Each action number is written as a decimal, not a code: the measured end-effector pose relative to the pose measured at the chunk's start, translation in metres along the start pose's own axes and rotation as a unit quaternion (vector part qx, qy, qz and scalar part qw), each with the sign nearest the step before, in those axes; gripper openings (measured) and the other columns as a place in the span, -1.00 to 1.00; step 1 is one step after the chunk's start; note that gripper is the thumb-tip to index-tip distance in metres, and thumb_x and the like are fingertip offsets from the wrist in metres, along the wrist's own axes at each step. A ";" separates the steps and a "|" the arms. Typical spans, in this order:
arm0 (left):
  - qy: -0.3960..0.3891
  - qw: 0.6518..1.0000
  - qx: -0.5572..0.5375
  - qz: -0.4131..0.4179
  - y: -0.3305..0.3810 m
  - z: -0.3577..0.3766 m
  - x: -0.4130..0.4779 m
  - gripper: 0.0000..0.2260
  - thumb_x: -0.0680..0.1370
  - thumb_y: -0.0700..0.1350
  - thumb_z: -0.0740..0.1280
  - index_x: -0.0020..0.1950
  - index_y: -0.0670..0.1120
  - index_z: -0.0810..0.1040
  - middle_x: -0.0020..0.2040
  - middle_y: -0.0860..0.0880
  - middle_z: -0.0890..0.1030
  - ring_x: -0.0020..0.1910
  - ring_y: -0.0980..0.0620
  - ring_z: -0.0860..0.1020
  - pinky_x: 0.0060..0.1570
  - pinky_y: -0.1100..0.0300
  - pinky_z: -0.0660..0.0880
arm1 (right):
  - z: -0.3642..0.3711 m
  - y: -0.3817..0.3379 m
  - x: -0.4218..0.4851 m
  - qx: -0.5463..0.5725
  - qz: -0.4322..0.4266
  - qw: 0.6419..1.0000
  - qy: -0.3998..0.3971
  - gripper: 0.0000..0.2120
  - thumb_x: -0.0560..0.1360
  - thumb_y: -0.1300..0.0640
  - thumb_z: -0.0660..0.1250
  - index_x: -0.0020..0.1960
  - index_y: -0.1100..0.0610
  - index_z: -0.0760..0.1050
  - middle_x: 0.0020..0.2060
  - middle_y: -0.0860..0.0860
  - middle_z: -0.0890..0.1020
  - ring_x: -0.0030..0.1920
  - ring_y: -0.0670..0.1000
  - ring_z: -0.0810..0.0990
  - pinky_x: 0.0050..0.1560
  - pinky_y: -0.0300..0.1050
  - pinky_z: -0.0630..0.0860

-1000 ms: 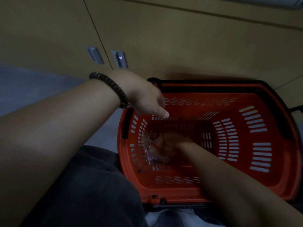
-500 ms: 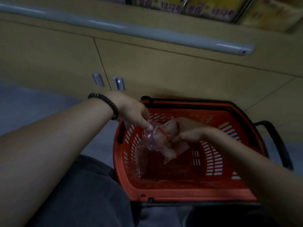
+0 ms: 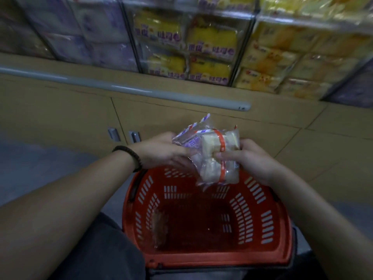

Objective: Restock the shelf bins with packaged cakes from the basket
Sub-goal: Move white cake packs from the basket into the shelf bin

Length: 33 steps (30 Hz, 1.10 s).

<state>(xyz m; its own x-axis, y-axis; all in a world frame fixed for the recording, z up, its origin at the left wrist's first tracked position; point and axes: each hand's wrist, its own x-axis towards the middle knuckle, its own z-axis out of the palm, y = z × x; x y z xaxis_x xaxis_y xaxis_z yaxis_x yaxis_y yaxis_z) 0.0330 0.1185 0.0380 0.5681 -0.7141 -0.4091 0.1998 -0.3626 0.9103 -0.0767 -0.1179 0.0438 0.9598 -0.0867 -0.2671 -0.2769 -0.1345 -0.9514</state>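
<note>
Dark grey trousers (image 3: 96, 249) at bottom edge, both bare forearms reaching forward over them.

Red slotted plastic basket (image 3: 201, 259) sits on the floor between the knees. One clear-wrapped packet (image 3: 159, 227) lies inside against its left wall; too dim to read more.

Above the basket's far rim, both hands hold packaged cakes together:
- Left hand (image 3: 161, 152), dark beaded bracelet (image 3: 131, 154) on the wrist: thumb on top, fingers underneath, clamping a purple-and-white printed clear packet (image 3: 189, 138). Fingers fairly straight, tips touching the second pack.
- Right hand (image 3: 252, 158): thumb pressed on the front, fingers wrapped round the back of a pale cake pack in clear film with an orange band (image 3: 218, 168). Firm wrap, not a pinch.
- The two packs touch and overlap, the printed one up-left, the banded one down-right, hanging over the basket.

Behind the hands: tan wooden cabinet doors (image 3: 181, 122) with two small metal pulls (image 3: 114, 134) side by side at the door seam. Grey rail (image 3: 141, 90) runs along the cabinet top.

Farthest: clear shelf bins (image 3: 201, 47) stacked full, with purple packs left, yellow cakes with purple labels centre, yellow-orange packs right. Blurred, labels unreadable.
</note>
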 end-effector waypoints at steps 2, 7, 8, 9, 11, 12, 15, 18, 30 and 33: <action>0.036 0.999 -0.024 -0.003 0.004 -0.001 0.002 -0.77 0.65 -0.20 0.42 0.28 -0.26 0.59 0.08 -0.32 0.74 0.14 -0.35 0.71 0.30 -0.16 0.60 | -0.005 -0.005 0.002 0.019 0.002 1.000 0.024 -0.85 0.49 0.26 0.51 0.04 0.27 0.69 -0.04 0.25 0.76 -0.03 0.24 0.75 0.14 0.20 0.64; 0.124 0.992 -0.016 -0.027 0.006 -0.007 0.004 -0.75 0.59 -0.21 0.49 0.23 -0.28 0.62 -0.10 -0.22 0.75 -0.04 -0.23 0.75 0.25 -0.18 0.63 | -0.020 0.001 0.011 0.005 -0.012 0.988 0.154 -0.70 0.38 0.04 0.62 0.02 0.19 0.73 -0.08 0.22 0.77 -0.08 0.22 0.76 0.01 0.18 0.66; 0.138 0.990 -0.018 -0.026 0.004 -0.009 0.006 -0.79 0.57 -0.19 0.52 0.17 -0.23 0.66 -0.14 -0.18 0.74 -0.11 -0.18 0.73 0.18 -0.16 0.64 | -0.024 0.001 0.012 0.009 -0.028 0.984 0.178 -0.69 0.37 0.05 0.63 0.03 0.21 0.73 -0.12 0.17 0.77 -0.10 0.20 0.76 -0.03 0.15 0.66; 0.150 0.988 -0.025 -0.022 0.004 -0.011 0.007 -0.82 0.56 -0.17 0.54 0.12 -0.18 0.69 -0.15 -0.16 0.74 -0.16 -0.14 0.71 0.10 -0.13 0.65 | -0.026 -0.002 0.011 0.019 -0.055 0.979 0.195 -0.72 0.39 0.11 0.63 0.03 0.23 0.73 -0.15 0.13 0.77 -0.13 0.15 0.75 -0.08 0.07 0.64; 0.167 0.984 -0.061 -0.022 0.003 -0.013 0.007 -0.72 0.50 -0.08 0.58 0.14 -0.18 0.71 -0.01 -0.23 0.76 -0.10 -0.16 0.68 -0.01 -0.05 0.61 | -0.025 -0.008 0.008 0.032 -0.155 0.966 0.206 -0.81 0.41 0.22 0.63 0.01 0.19 0.73 -0.13 0.08 0.78 -0.12 0.07 0.75 -0.08 -0.04 0.64; 0.165 0.982 -0.089 -0.038 0.003 -0.013 0.008 -0.63 0.48 -0.03 0.59 0.19 -0.22 0.71 0.08 -0.29 0.74 -0.06 -0.19 0.67 -0.03 -0.03 0.58 | -0.022 -0.012 0.004 0.023 -0.216 0.955 0.203 -0.80 0.40 0.23 0.63 0.01 0.14 0.74 -0.09 0.07 0.78 -0.08 0.03 0.75 -0.04 -0.07 0.63; 0.108 0.978 -0.155 -0.089 0.008 -0.002 0.008 -0.59 0.62 0.02 0.44 0.31 -0.26 0.66 0.13 -0.26 0.73 -0.06 -0.19 0.71 -0.11 0.04 0.67 | -0.010 -0.013 -0.005 -0.124 -0.367 0.894 0.225 -0.72 0.38 -0.02 0.63 0.07 -0.03 0.75 0.13 0.07 0.64 0.19 -0.02 0.61 0.15 -0.23 0.51; 0.080 0.977 -0.176 -0.090 0.014 0.009 0.010 -0.52 0.72 0.13 0.23 0.45 -0.20 0.58 0.24 -0.18 0.70 0.10 -0.15 0.68 -0.03 0.05 0.66 | 0.007 -0.004 -0.001 -0.313 -0.450 0.794 0.262 -0.72 0.39 -0.23 0.53 0.05 -0.17 0.76 0.23 0.09 0.51 0.28 0.17 0.42 0.22 0.05 0.40; 0.105 0.994 0.012 0.021 0.008 -0.012 0.000 -0.62 0.47 -0.04 0.64 0.25 -0.03 0.67 0.18 -0.12 0.74 0.10 -0.11 0.73 0.12 -0.09 0.66 | 0.011 0.012 -0.003 -0.263 -0.346 0.900 0.013 -0.31 0.29 0.27 0.41 0.42 -0.02 0.55 0.41 -0.04 0.45 0.49 -0.03 0.42 0.47 -0.09 0.38; 0.115 0.992 0.043 0.023 0.004 -0.017 -0.001 -0.55 0.48 -0.16 0.63 0.32 -0.06 0.59 0.17 -0.13 0.75 0.07 -0.13 0.74 0.13 -0.09 0.67 | 0.010 0.004 -0.002 -0.257 -0.318 0.901 0.146 -0.51 0.44 0.00 0.43 0.37 -0.10 0.54 0.30 -0.11 0.53 0.37 -0.15 0.47 0.37 -0.02 0.46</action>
<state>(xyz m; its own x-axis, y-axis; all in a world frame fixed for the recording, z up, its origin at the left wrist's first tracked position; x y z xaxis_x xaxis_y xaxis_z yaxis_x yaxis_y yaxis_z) 0.0475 0.1279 0.0431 0.7446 -0.5785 -0.3331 0.1061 -0.3902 0.9146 -0.0795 -0.1082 0.0387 0.8996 -0.0771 0.4298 0.2668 -0.6820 -0.6809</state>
